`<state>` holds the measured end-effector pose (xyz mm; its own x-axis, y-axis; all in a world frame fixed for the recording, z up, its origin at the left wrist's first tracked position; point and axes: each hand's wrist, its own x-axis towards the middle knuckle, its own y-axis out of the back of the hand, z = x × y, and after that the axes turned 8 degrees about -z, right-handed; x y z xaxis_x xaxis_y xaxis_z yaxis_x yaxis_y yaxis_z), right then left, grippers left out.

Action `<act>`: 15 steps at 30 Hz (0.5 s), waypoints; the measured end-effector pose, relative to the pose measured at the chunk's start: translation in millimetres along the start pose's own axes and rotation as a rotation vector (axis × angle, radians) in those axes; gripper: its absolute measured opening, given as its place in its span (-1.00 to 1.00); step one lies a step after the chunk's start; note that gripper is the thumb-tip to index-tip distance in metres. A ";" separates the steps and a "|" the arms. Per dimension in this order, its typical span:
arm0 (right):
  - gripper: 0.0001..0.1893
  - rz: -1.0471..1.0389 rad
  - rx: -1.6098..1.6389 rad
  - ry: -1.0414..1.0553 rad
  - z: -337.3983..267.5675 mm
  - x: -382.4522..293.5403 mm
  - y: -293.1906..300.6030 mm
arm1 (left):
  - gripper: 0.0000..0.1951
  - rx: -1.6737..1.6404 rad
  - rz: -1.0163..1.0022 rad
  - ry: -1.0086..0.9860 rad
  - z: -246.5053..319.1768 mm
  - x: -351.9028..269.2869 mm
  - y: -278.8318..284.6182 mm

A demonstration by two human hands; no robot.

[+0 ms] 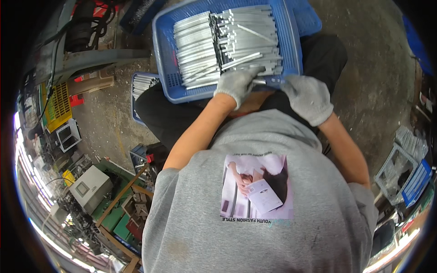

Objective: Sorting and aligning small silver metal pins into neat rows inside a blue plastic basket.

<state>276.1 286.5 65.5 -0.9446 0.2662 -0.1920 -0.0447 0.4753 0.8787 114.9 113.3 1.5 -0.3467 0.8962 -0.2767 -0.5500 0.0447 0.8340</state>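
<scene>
A blue plastic basket (pixel 295 51) stands in front of me at lap height, filled with two side-by-side stacks of thin silvery metal strips (pixel 196 44). A few strips lie askew on top of the right stack. My left hand (pixel 235 83), in a pale knit glove, is at the basket's near edge with its fingers closed around a short shiny metal piece (pixel 260 82). Just to the right, my right hand (pixel 309 97), gloved too, has its fingertips curled by the basket's near right corner. Whether these fingertips grip the same piece is not clear.
A second blue basket (pixel 133 97) of strips stands on the floor beyond my left knee. Steel machine framing (pixel 102 56) and a yellow crate (pixel 58 105) are at the left. Behind lies a grey control box (pixel 89 187). A grey metal frame (pixel 396 174) sits at the right.
</scene>
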 end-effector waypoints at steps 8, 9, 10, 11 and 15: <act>-0.82 0.016 0.010 0.032 -20.5 5.6 19.1 | -0.61 -0.197 -0.006 -0.059 4.1 -6.2 24.7; -0.81 -0.076 -0.005 -0.043 -22.3 6.4 20.8 | -0.61 -0.232 -0.009 -0.094 3.4 -7.1 27.9; -0.81 -0.002 -0.005 0.036 -22.7 8.4 23.1 | -0.66 -0.231 0.072 -0.144 1.5 -6.7 31.4; -0.81 -0.010 -0.017 0.041 -24.1 7.3 24.6 | -0.70 -0.233 0.074 -0.124 1.2 -9.3 33.0; -0.83 0.028 -0.003 0.099 -31.6 6.0 27.9 | -0.80 -0.488 0.093 -0.078 -1.1 -18.9 37.6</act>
<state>258.9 274.9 102.7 -0.9730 0.1953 -0.1229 -0.0182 0.4660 0.8846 99.9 97.5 37.6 -0.3639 0.9176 -0.1597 -0.8168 -0.2321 0.5282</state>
